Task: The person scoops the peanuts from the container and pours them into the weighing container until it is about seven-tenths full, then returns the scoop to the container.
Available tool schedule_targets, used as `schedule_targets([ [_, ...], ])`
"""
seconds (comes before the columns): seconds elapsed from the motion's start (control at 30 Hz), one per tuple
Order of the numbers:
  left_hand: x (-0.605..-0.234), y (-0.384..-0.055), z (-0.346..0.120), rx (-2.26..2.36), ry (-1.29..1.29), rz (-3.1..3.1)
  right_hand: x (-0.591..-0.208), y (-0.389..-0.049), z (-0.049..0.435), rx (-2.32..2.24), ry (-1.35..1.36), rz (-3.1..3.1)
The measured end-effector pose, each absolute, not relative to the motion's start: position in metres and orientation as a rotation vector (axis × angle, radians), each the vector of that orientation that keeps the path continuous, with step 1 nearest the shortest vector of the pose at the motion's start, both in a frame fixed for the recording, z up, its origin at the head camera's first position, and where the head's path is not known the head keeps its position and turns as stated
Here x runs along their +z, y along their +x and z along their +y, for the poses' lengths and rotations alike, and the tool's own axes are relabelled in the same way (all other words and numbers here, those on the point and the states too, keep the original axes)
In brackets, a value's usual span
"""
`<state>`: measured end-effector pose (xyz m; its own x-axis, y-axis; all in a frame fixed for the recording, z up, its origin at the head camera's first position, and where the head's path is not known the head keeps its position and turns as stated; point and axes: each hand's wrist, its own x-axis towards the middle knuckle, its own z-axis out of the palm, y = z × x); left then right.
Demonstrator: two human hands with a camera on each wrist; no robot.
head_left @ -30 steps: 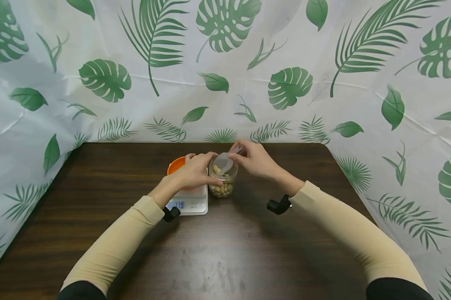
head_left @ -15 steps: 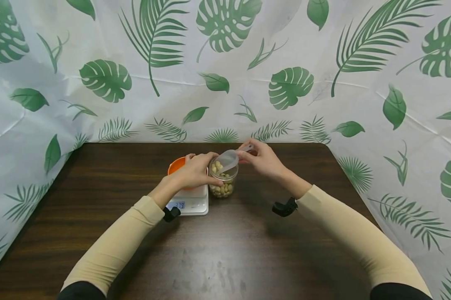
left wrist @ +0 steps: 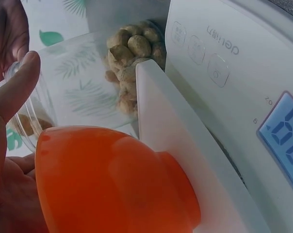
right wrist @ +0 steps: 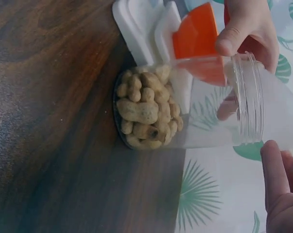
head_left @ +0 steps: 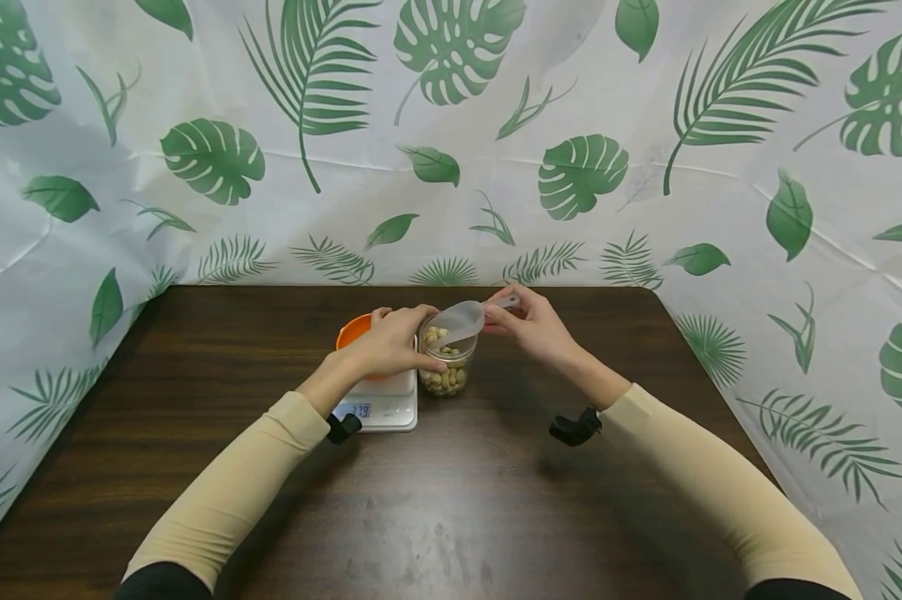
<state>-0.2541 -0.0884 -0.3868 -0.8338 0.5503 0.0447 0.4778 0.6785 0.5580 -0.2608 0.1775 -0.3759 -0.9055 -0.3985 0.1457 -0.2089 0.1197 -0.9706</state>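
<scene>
A clear jar (head_left: 460,358) partly filled with peanuts (right wrist: 144,111) stands upright on the table. My left hand (head_left: 391,340) holds it near its rim, thumb on the near side. My right hand (head_left: 532,323) pinches the handle of a translucent scoop (head_left: 462,320), whose bowl tilts down into the jar's mouth. A few peanuts show at the scoop's lower end. Left of the jar, an orange bowl (left wrist: 112,179) sits on a white kitchen scale (head_left: 394,413), partly hidden under my left hand in the head view. The bowl's inside is out of sight in both wrist views.
The scale's lit display (head_left: 357,410) faces me, beside my left wrist. Dark wood table (head_left: 451,500) surrounds these things. A leaf-printed white sheet (head_left: 496,192) hangs behind the table's back edge. Black wrist cameras (head_left: 574,427) jut from beneath both forearms.
My right hand has shifted right and slightly down, drawing the scoop to the right over the jar's mouth and laying it flatter. The left hand, jar, bowl and scale have stayed put.
</scene>
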Motion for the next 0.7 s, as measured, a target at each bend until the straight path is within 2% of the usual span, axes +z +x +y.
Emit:
schedule_targets([
  [0.23,-0.385,-0.254,-0.088,0.839,0.839,2.77,-0.38,-0.258,0.182,-2.021,-0.505,2.148],
  [0.7,-0.385,-0.253,-0.089,0.824,0.864,2.779,-0.383,-0.256,0.189,-2.142,-0.487,2.046],
])
